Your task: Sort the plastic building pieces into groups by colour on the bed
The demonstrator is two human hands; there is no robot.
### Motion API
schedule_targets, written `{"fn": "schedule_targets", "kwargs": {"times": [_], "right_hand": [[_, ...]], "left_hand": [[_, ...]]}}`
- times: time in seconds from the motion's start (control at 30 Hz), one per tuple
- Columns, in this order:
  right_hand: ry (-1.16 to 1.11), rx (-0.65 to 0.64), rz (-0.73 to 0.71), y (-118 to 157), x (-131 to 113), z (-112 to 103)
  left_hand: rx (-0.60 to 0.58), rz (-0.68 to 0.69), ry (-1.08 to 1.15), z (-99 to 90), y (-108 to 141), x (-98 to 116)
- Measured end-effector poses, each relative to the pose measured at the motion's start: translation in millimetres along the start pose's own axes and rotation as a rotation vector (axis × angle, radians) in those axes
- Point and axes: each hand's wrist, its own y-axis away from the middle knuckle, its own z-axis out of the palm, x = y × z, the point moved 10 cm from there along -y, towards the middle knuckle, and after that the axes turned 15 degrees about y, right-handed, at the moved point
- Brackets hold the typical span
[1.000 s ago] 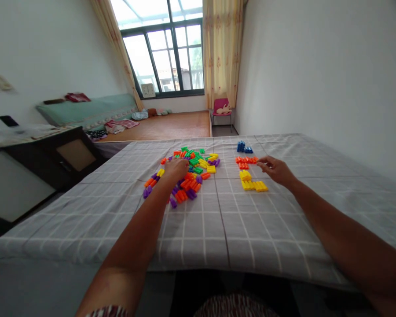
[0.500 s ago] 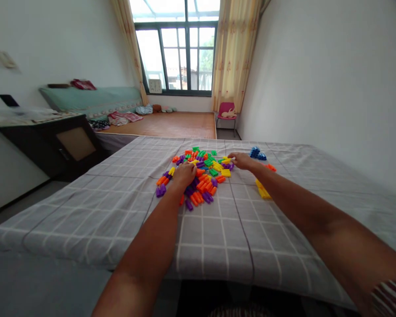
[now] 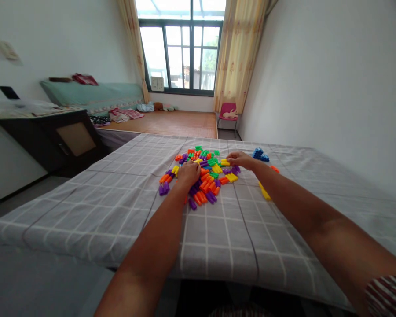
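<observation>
A pile of plastic toy building blocks (image 3: 206,182) in orange, purple, green and yellow lies on the checked cloth. My left hand (image 3: 189,172) rests over the left part of this pile with its fingers curled down. Whatever its fingertips grip is hidden behind the hand. At the pile's right edge, my right hand (image 3: 240,160) pinches a yellow block (image 3: 225,162) between thumb and fingers. Just below it lie purple blocks (image 3: 236,169) and another yellow block (image 3: 231,177).
Right of the pile sit a blue block cluster (image 3: 260,154), an orange block (image 3: 275,169) and yellow blocks (image 3: 265,192), partly behind my right forearm. The grey checked cloth (image 3: 119,207) covers the table. Beyond stand a bed (image 3: 178,123), a pink chair (image 3: 229,110) and a dark cabinet (image 3: 69,141).
The view has shifted slightly. My right hand has closed on a yellow block at the pile's edge. Another yellow block has slid a little right and nearer. My left hand stays over the pile.
</observation>
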Motion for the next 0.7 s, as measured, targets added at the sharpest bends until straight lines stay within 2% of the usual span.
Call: {"fn": "schedule_targets", "kwargs": {"times": [0.1, 0.23, 0.27, 0.37, 0.4, 0.53, 0.6, 0.7], "right_hand": [[-0.094, 0.05, 0.019, 9.6, -0.3, -13.7], [-0.043, 0.177, 0.098, 21.3, 9.7, -42.6], [-0.018, 0.149, 0.103, 22.6, 11.3, -42.1], [0.08, -0.017, 0.053, 22.0, 9.1, -22.2], [0.14, -0.016, 0.037, 20.2, 7.7, -18.1], [0.528, 0.244, 0.051, 8.6, -1.8, -21.5], [0.659, 0.267, 0.049, 1.3, -7.6, -13.4], [0.751, 0.224, 0.035, -6.8, -13.8, -2.2]], "left_hand": [[0.004, 0.007, -0.004, 0.7, -0.4, -0.4], [0.013, -0.001, 0.003, -0.5, 0.5, -0.5], [0.012, -0.008, 0.005, -0.6, 0.6, -0.8], [0.009, -0.028, 0.008, -0.2, 0.2, -1.7], [0.008, -0.028, 0.007, 0.2, -0.1, -1.9], [0.022, -0.005, -0.012, 0.3, -1.2, -1.8], [0.022, 0.005, -0.015, 0.0, -1.0, -1.6], [0.01, 0.001, -0.013, 0.0, -0.3, -2.5]]}}
